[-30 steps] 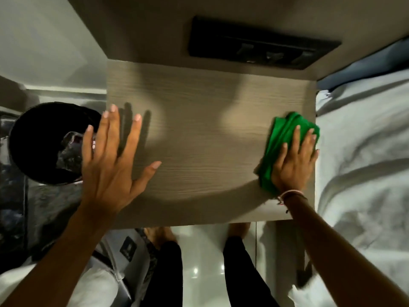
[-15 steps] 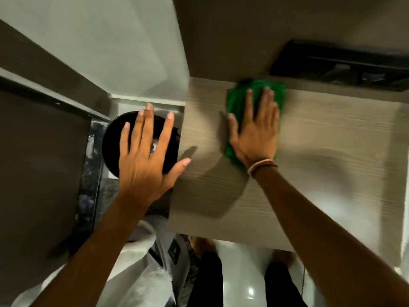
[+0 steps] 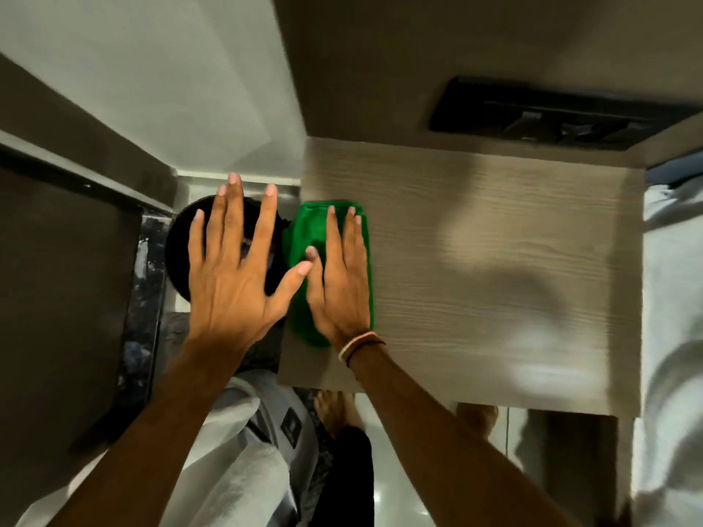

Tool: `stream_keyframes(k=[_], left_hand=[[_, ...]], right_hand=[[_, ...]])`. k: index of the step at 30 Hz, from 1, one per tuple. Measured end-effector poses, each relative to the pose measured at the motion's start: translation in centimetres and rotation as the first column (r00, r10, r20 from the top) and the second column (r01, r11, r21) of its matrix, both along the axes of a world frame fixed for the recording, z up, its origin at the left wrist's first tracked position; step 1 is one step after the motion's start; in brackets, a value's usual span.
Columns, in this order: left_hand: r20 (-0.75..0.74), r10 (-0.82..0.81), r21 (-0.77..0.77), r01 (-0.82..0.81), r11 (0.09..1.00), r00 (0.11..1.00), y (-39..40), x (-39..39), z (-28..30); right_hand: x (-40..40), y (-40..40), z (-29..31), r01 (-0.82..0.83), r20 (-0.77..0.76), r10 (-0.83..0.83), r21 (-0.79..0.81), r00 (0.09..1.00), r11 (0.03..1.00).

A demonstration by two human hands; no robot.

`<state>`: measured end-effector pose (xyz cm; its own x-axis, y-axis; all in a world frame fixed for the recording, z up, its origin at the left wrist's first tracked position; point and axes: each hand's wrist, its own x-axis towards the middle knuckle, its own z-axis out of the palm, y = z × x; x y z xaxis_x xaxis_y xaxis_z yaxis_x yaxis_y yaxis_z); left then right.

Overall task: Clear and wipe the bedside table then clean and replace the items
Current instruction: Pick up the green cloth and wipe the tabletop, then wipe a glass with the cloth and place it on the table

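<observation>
Step in hand: wiping the top of the bedside table (image 3: 494, 260). No items are visible on it, so clearing looks done; cleaning and replacing remain.

Right hand (image 3: 338, 283): flat, fingers extended and close together, palm pressing the green cloth (image 3: 304, 230) down. Not a grasp; the cloth is pinned under the palm. Cloth sits at the table's left edge, about midway between back and front, slightly overhanging.

Left hand (image 3: 232, 275): spread wide, holding nothing, hovering just off the left edge above the black bin (image 3: 178, 252) on the floor. Thumb nearly touches the right hand.

Judgement: next move calls for carrying any debris over the left edge toward the bin, then another pass across the unwiped part.

Versus 0.5 s ago: 1 change of note. Cloth and right hand have come from the back edge, near its left corner, to the left edge. Left hand is above the bin as before.

Bed linen (image 3: 673, 298) borders the right edge.
</observation>
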<state>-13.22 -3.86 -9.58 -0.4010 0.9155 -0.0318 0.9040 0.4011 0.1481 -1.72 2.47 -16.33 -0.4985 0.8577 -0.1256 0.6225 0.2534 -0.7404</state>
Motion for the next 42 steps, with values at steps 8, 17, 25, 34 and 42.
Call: stream_keyframes(k=[8, 17, 25, 34, 42], left_hand=[[0.0, -0.369, 0.133, 0.366, 0.921, 0.929, 11.4, 13.0, 6.6], [-0.059, -0.651, 0.335, 0.629, 0.701, 0.757, 23.6, 36.6, 12.4], [-0.012, -0.77, 0.348, 0.724, 0.595, 0.638, 26.1, 49.3, 10.4], [0.084, -0.688, 0.367, 0.62, 0.693, 0.721, 25.5, 46.0, 8.5], [0.108, -0.315, 0.172, 0.294, 0.94, 0.943, 17.0, 27.2, 5.5]], right_hand=[[17.5, 9.7, 11.9, 0.553, -0.277, -0.499, 0.17, 0.821, 0.816], [49.9, 17.8, 21.1, 0.763, -0.258, -0.768, 0.494, 0.586, 0.417], [68.0, 22.2, 20.7, 0.409, 0.648, -0.451, 0.227, 0.614, 0.884], [64.8, 22.9, 22.4, 0.484, 0.265, -0.552, 0.282, 0.791, 0.829], [41.4, 14.7, 20.2, 0.156, -0.616, -0.599, -0.619, 0.511, 0.77]])
